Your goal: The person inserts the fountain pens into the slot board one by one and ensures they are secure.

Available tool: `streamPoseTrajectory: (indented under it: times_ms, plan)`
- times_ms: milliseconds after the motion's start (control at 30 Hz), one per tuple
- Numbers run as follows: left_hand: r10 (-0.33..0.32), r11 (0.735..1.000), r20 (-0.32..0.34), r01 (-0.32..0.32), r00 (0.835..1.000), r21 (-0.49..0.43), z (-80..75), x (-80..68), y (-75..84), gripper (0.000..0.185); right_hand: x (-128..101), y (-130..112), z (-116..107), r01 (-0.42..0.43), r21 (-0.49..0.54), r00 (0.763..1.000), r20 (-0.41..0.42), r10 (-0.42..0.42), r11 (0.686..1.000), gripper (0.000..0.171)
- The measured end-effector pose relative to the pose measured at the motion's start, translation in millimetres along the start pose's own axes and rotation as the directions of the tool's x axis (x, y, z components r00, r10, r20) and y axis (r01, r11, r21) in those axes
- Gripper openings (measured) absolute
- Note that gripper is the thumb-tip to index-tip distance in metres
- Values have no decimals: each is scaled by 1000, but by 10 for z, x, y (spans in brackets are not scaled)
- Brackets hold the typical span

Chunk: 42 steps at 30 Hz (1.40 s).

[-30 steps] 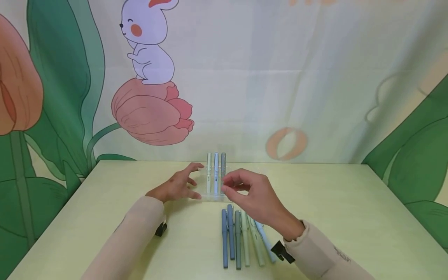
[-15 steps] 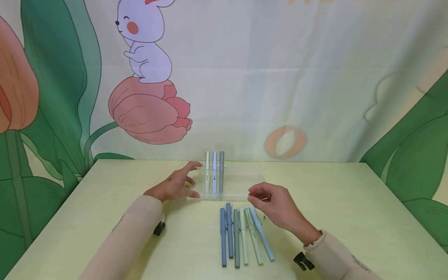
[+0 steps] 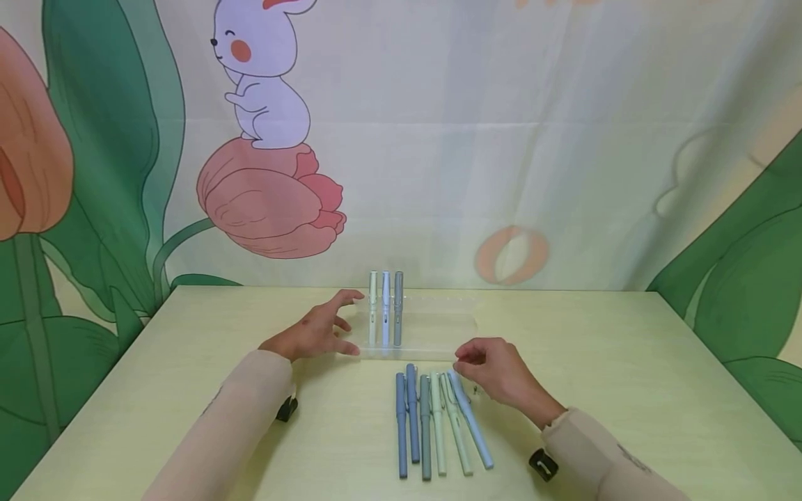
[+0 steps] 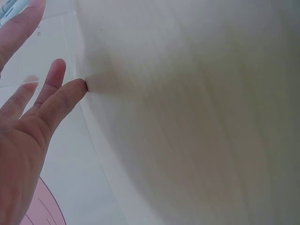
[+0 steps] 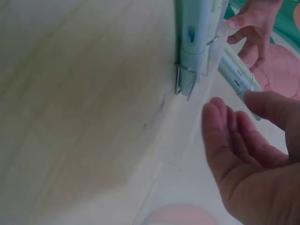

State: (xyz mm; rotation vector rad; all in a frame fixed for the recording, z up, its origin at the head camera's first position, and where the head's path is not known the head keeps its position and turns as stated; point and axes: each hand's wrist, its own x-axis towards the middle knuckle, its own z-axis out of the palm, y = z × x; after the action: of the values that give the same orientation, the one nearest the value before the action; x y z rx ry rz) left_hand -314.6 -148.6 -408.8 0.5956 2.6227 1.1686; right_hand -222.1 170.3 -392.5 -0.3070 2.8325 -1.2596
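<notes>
Left hand (image 3: 313, 332) steadied clear pen stand (image 3: 432, 327), fingers spread. Right hand (image 3: 495, 369), fingers loosely curled, empty, reached toward light-blue pen (image 3: 471, 421). Next probably: pinch barrel, lift.

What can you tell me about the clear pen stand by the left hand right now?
The clear pen stand is a see-through, plastic-looking rack that sits flat toward the far side of the table. Its left end holds three capped pens upright, pale green, light blue and grey; the remaining length looks unfilled. The left hand rests against its left end with fingers spread. The right hand hovers by its near right corner; contact there is unclear. Six loose pens lie just before it.
</notes>
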Motion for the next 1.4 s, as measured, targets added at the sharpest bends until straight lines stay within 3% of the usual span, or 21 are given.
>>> streamPoseTrajectory:
  times_ms: [233, 700, 967, 1233, 1400]
  plan:
    - [-10, 1000, -3, 10, 1000, 2, 4, -12, -1, 97, 82, 51, 37, -67, -87, 994, 83, 75, 994, 16]
    - [3, 1000, 1, -3, 1000, -2, 21, -26, -23, 97, 157, 75, 114, -191, -95, 965, 164, 205, 977, 14]
    - [8, 1000, -1, -8, 1000, 2, 15, -27, -43, 97, 163, 61, 71, -178, -88, 966, 175, 192, 980, 15]
    - [26, 1000, 1, -26, 1000, 4, -4, -1, -35, 96, 268, -108, -138, -140, 79, 974, 190, 123, 987, 23]
    - [26, 1000, 0, -26, 1000, 14, -20, 7, -23, 97, 367, -260, -267, -88, 90, 984, 160, 73, 992, 31]
